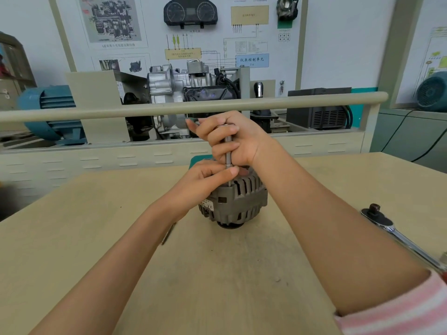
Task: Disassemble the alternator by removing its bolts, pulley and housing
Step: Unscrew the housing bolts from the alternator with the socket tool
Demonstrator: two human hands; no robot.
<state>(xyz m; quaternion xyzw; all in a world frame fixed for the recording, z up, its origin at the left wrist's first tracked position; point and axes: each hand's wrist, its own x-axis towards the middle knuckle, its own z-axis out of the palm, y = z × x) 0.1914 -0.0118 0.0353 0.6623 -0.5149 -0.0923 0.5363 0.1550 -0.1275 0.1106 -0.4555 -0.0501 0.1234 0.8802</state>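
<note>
Two bare hands at work over tan surface (pixel 96 238), centre frame. Far left, behind the surface – blue motor (pixel 48 110) on a lower bench, partly blurred. Slim metal rod-like item (pixel 168 234) lying on surface just under left forearm, mostly hidden, type unclear. Left hand (pixel 203 182) low, resting at top of alternator (pixel 235 204), thumb and fingers (pixel 227 172) pinched round lower end of thin metal extension bar (pixel 227 151). Alternator grey, ribbed and slotted housing, standing upright on surface near middle, dark round part at its base touching surface, label on left side. Extension bar upright, lower end meeting alternator top; exact contact point hidden by fingers. Right hand (pixel 232 139) higher, fingers curled round upper part of same bar, index finger pointing left. Green item (pixel 193 162) just behind alternator, mostly hidden. Beyond – beige rail (pixel 290 101), cutaway gearbox display (pixel 188 85), wall panel with instrument cluster (pixel 190 12). Right side – chrome ratchet wrench (pixel 396 230) lying on surface, well apart from alternator, head toward far end, handle running to right edge. Striped pink-white sleeve (pixel 399 313) at bottom right corner.
</note>
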